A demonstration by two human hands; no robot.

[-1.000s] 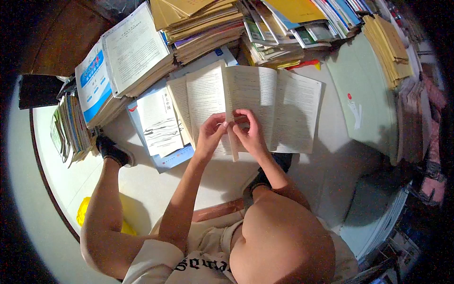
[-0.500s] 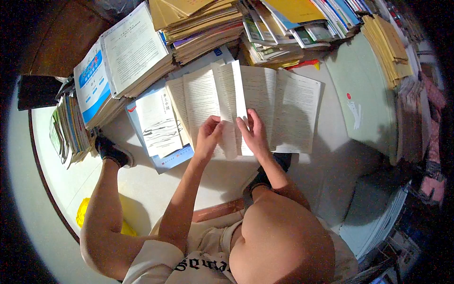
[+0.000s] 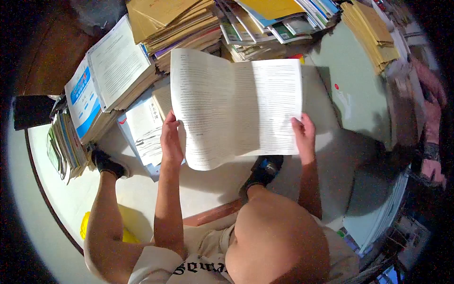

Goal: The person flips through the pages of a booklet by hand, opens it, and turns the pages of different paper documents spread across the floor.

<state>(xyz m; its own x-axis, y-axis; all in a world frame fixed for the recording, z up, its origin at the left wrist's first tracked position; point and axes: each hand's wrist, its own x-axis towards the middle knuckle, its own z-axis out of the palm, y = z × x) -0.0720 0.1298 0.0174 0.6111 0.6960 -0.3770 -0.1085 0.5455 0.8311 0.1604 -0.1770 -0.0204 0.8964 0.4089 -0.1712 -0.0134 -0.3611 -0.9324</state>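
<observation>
A large printed paper [image 3: 210, 109] with a crease down its middle is spread open in front of me, raised off the floor. My left hand [image 3: 171, 142] grips its left edge, thumb on the front. At the right edge, my right hand [image 3: 305, 135] pinches the paper between thumb and fingers. Left of the paper lies a white booklet [image 3: 143, 125] with dark wavy lines on its cover, partly covering a light blue book or folder [image 3: 155, 173]. The raised paper hides part of what lies behind it.
Stacks of brown envelopes [image 3: 172, 23], books and magazines [image 3: 283, 28] line the far side. A pile topped with a printed page [image 3: 118, 61] and a blue-and-white book [image 3: 84, 102] stands left. A pale green board-like thing [image 3: 354, 90] lies right; a yellow bag [image 3: 125, 227] is near my leg.
My hands have moved apart, from the middle of the sheets to the outer edges. The paper is now unfolded wide and lifted toward me. The view has shifted slightly.
</observation>
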